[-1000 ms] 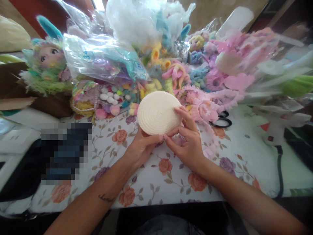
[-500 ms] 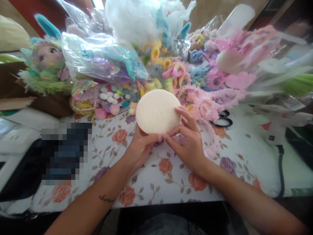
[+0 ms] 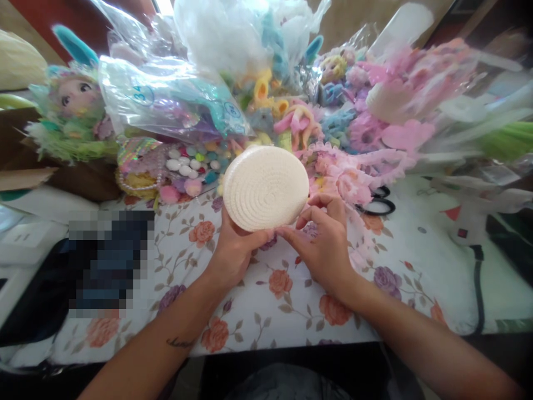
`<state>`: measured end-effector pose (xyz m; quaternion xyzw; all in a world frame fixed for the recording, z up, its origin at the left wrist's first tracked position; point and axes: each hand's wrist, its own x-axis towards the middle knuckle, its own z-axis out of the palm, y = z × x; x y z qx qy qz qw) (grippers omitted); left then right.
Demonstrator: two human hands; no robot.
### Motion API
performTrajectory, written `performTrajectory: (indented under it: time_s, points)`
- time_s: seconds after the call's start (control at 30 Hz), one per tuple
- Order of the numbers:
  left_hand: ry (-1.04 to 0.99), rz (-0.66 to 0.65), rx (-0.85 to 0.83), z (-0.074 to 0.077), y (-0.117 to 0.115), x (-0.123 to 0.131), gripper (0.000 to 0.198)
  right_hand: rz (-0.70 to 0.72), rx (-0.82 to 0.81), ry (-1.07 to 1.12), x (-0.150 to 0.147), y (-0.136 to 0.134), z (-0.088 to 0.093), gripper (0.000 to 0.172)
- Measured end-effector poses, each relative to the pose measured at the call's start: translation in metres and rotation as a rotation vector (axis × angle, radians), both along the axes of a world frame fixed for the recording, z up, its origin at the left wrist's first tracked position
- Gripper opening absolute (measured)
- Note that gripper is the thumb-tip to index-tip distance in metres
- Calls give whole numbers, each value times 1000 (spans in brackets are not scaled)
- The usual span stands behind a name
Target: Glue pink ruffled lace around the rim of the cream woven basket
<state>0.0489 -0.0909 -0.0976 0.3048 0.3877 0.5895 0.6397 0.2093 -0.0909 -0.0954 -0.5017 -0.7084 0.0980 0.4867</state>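
A round cream piece woven in coiled rings, like the crown of a small straw hat [image 3: 266, 189], is held up above the table with its closed face toward me. My left hand [image 3: 235, 244] grips it from below left, thumb along the lower edge and fingers hidden behind. At that same edge, the thumb and forefinger of my right hand [image 3: 322, 239] pinch together against the left thumb. What lies in this pinch is too small to make out. A pink ruffled lace trim [image 3: 361, 253] lies on the table right beside my right hand and runs up to the pink heap.
Black-handled scissors [image 3: 380, 206] lie at the right, with a white glue gun [image 3: 470, 216] farther over. Bagged plush parts [image 3: 175, 100], beads [image 3: 185, 164] and a doll [image 3: 77, 111] crowd the back. A dark, partly pixelated device [image 3: 110, 261] sits at left on the flowered tablecloth [image 3: 258, 325].
The woven piece has tilted and turned, so more of its side shows. The raised fingers of my right hand have come off its face and curled lower. The view has shifted slightly.
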Motion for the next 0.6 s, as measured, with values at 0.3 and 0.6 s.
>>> performTrajectory:
  time_s: [0.3, 0.6]
  points:
    - [98, 9, 24, 0, 0, -2, 98, -37, -31, 63, 3, 5, 2, 55]
    - [38, -54, 38, -2, 0, -4, 108, 84, -163, 308, 5, 10, -10, 99]
